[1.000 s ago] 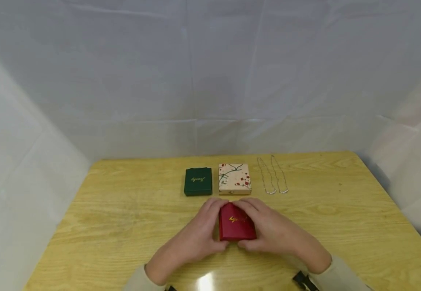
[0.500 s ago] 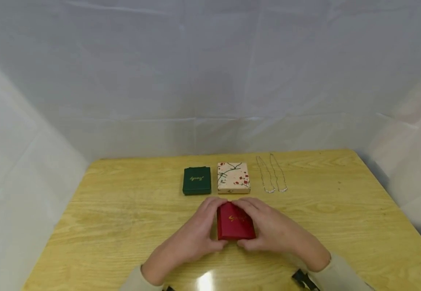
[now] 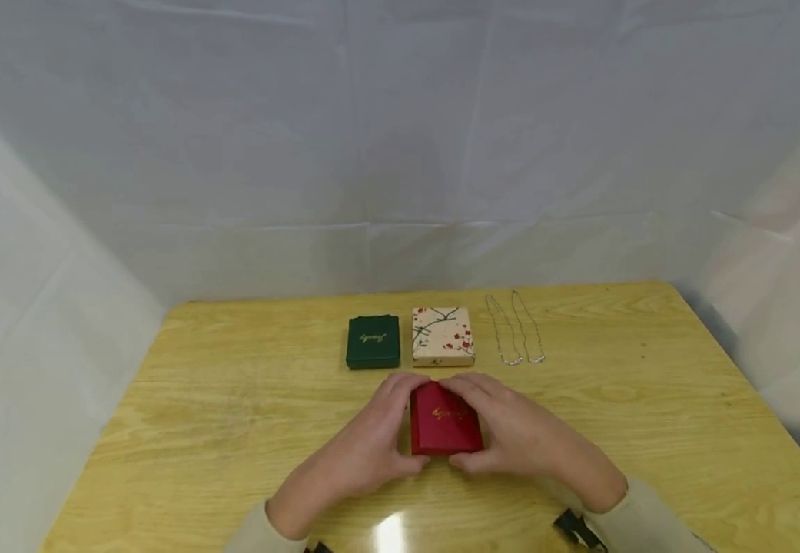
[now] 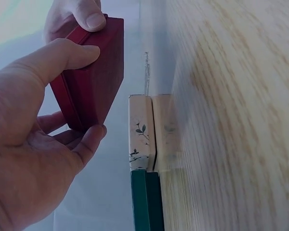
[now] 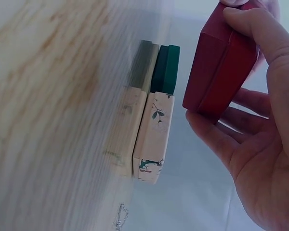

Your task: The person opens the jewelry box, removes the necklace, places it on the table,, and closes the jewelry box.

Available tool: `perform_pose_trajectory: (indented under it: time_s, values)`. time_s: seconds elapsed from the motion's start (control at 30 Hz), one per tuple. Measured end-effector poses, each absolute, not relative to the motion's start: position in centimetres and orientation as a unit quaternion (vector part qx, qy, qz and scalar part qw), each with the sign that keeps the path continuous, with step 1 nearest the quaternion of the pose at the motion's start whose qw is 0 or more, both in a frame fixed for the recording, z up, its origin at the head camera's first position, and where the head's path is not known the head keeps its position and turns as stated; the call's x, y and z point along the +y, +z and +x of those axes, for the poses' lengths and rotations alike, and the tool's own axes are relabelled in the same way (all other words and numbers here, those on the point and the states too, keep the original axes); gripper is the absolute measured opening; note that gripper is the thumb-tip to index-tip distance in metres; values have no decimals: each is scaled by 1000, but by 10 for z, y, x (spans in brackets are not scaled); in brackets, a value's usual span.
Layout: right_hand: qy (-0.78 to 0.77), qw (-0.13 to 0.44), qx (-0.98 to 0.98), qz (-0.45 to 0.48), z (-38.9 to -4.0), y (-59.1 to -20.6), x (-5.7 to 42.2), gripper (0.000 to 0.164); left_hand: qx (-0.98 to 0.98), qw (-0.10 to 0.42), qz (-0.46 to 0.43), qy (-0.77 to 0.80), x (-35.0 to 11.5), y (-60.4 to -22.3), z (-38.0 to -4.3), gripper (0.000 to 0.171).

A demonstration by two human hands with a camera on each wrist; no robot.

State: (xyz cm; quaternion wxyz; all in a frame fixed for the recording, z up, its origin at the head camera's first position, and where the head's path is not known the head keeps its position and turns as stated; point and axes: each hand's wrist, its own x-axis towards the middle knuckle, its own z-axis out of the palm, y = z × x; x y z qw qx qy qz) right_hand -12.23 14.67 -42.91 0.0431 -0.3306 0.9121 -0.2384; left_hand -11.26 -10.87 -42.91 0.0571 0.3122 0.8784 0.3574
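Note:
A red jewelry box (image 3: 445,430) with gold lettering on its lid is held between both hands, closed and lifted off the wooden table in the wrist views. My left hand (image 3: 375,438) grips its left side, thumb on the near edge and fingers at the far edge. On the other side my right hand (image 3: 520,430) grips it the same way. In the left wrist view the left thumb presses the side of the red box (image 4: 103,72), with fingertips under the opposite edge. The right wrist view shows the seam between lid and base of the box (image 5: 224,62).
Beyond the hands stand a green jewelry box (image 3: 373,342) and a cream box with a floral print (image 3: 443,338), side by side. Two silver necklaces (image 3: 516,330) lie to their right. White sheeting (image 3: 400,153) hangs behind and beside the wooden table (image 3: 234,399).
Both hands keep their hold on the red box. The whole scene shifts slightly left and up in the head view; nothing else visibly moves.

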Motion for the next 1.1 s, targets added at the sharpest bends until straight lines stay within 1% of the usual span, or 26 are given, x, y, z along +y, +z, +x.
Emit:
perform_pose_trajectory:
  time_s: [0.17,0.5,0.87,0.97,1.1]
  values:
    - [-257,47,905,-335,-119,-431,146,95,874,53,317,365,-110,-431,-110,96]
    - [-263,45,904,-333,-113,-434,147,97,873,64,311,369,-109,-434,-105,97]
    - [-248,29,906,-341,-124,-429,149,98,871,51,327,364,-107,-429,-115,98]
    - [-246,17,904,-350,-125,-430,150,98,872,49,325,362,-108,-429,-115,99]
    - [-247,15,901,-356,-125,-430,149,99,874,44,323,360,-108,-429,-115,99]
